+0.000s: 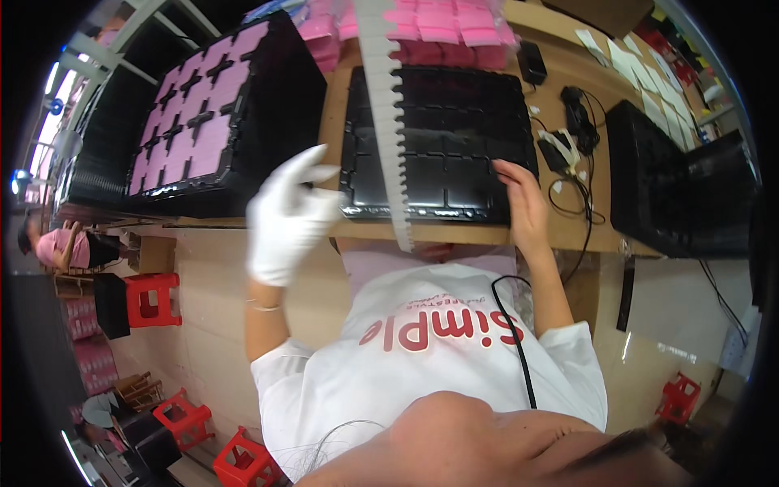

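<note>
Left fingers: we see the white-gloved left hand [284,215] with its thumb and fingers spread apart, nothing held between them; blur softens their outline.
Right fingers: the bare right hand [526,203] lays its fingers over the right rim of the tray; we cannot tell whether the thumb pinches from below.
Black tray: the shiny, compartmented tray [466,122] lies flat on the brown table [560,235], close to its front edge and between our two hands.
Left gap: the gloved fingers hover just beside the tray's near left corner; we cannot tell whether they touch it.
Step in hand: we judge it to be steadying the tray, the right hand on its rim while the left works free.
Next move: in our judgement it calls for the right hand to keep the tray from sliding, and for a clear path for the left fingers.
Toothed strip: a pale strip [381,122] crosses our view of the tray; we cannot tell if it touches it.
Left side: pink pieces [225,101] fill the top of a tall black stack [284,97].
Far edge: bagged pink pieces [446,24] lie beyond the tray.
Right side: black cables [580,122] lie near, with a dark container [649,162] farther out.
</note>
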`<act>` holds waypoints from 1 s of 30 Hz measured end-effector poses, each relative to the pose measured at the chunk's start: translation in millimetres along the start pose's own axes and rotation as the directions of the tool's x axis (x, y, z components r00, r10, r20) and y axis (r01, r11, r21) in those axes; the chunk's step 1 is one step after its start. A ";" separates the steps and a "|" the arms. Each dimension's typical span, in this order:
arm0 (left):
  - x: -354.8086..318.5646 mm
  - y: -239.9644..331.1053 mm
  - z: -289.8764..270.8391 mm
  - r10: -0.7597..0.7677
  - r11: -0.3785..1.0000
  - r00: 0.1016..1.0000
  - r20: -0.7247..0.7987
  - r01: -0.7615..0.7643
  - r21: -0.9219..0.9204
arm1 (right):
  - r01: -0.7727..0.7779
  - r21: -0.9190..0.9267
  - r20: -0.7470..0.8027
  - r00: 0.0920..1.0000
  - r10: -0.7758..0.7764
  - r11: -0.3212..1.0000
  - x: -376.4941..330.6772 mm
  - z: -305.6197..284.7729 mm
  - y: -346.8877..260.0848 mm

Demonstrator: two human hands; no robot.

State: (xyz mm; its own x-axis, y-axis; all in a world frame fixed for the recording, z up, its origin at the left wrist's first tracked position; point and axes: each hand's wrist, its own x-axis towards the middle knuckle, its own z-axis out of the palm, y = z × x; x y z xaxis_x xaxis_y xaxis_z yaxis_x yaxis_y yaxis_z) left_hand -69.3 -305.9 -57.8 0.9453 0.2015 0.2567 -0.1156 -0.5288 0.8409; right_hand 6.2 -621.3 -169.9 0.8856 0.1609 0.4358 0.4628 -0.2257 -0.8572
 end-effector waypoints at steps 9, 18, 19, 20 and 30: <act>2.2 -50.2 109.0 -0.422 0.709 0.900 0.110 0.403 -0.579 | -0.134 -0.100 0.378 0.912 0.162 0.986 -17.9 71.8 -2.7; 3.4 -52.3 80.1 -0.327 0.708 0.867 0.377 0.489 -0.510 | -0.440 0.073 0.513 0.786 0.344 0.895 -4.5 82.0 -18.6; 1.8 -52.1 84.8 -0.368 0.715 0.865 0.342 0.498 -0.490 | -0.508 0.082 0.511 0.760 0.402 0.857 -1.7 82.0 -22.1; 0.3 -54.0 89.2 -0.408 0.721 0.861 0.305 0.509 -0.471 | -0.574 0.091 0.510 0.729 0.457 0.814 -0.1 82.5 -23.7; 10.4 -81.6 94.6 -0.476 0.737 0.879 -0.041 0.373 -0.563 | 0.491 -0.068 0.208 0.858 -0.469 0.869 16.0 93.7 -16.8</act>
State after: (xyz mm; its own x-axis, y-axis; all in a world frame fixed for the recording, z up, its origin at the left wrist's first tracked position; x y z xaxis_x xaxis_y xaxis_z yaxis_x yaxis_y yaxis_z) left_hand -21.2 -338.7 -168.9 0.8730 0.4622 -0.1553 0.0956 0.1500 0.9840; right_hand 8.9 -524.8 -174.2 0.5349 0.4437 0.7190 0.8394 -0.1822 -0.5120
